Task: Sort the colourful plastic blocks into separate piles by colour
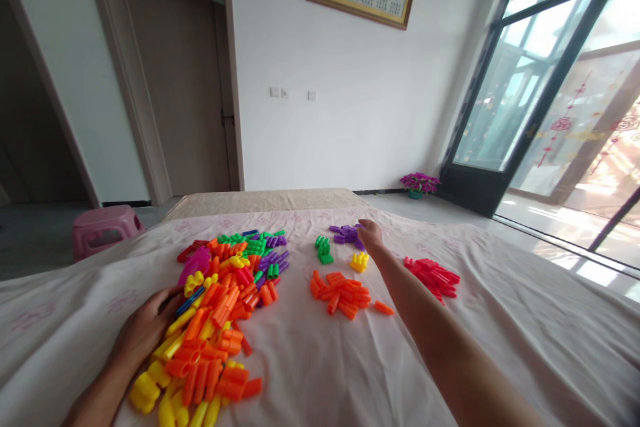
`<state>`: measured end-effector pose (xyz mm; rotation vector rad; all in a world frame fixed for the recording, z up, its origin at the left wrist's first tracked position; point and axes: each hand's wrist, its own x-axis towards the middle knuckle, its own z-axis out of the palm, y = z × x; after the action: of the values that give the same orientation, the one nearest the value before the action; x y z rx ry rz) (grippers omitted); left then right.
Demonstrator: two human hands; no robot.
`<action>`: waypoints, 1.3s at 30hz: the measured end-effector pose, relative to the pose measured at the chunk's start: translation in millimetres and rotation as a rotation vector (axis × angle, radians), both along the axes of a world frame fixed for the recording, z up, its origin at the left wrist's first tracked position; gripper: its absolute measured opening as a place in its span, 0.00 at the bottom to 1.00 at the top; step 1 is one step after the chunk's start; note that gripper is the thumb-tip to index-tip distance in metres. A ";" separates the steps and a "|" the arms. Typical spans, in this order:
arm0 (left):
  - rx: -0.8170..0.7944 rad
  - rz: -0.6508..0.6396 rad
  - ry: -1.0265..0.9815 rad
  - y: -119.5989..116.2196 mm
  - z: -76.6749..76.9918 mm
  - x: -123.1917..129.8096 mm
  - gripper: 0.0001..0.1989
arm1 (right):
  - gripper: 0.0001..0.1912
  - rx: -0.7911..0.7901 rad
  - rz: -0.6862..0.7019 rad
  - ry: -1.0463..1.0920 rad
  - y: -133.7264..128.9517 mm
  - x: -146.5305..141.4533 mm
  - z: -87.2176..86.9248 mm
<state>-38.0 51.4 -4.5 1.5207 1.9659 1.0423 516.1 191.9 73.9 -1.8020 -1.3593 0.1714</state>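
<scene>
My left hand (150,323) rests at the left edge of a large mixed pile of plastic pieces (215,307), its fingertips beside a blue piece (190,301) and a magenta one (196,265). Whether it grips anything is unclear. My right hand (370,233) is stretched far forward, at the right end of a small purple group (346,234); its fingers look closed, and what they hold is too small to make out. Nearer lie green pieces (324,249), yellow pieces (359,261) and an orange heap (341,293). Red pieces (433,277) lie right of my right forearm.
A pale patterned cloth (300,373) covers the surface under the pieces. One orange piece (384,307) lies apart from its heap. Beyond the surface are a pink stool (107,227) at the left and a flower pot (416,193) near the glass door.
</scene>
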 end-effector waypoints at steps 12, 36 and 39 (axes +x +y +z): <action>0.033 -0.023 0.017 -1.2 -1.9 -2.4 0.24 | 0.31 -0.218 0.732 -0.469 -22.1 -162.0 -23.1; 0.021 0.004 0.002 -5.4 6.5 3.9 0.22 | 0.13 -0.271 0.789 -0.903 -75.7 -156.1 14.0; 0.018 0.005 0.015 -4.0 5.9 3.0 0.22 | 0.14 -0.256 0.818 -0.956 -81.8 -155.5 14.6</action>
<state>-35.1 47.4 1.4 1.5386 1.9765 1.0567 360.6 110.2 88.5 -1.4302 -2.8254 -0.1248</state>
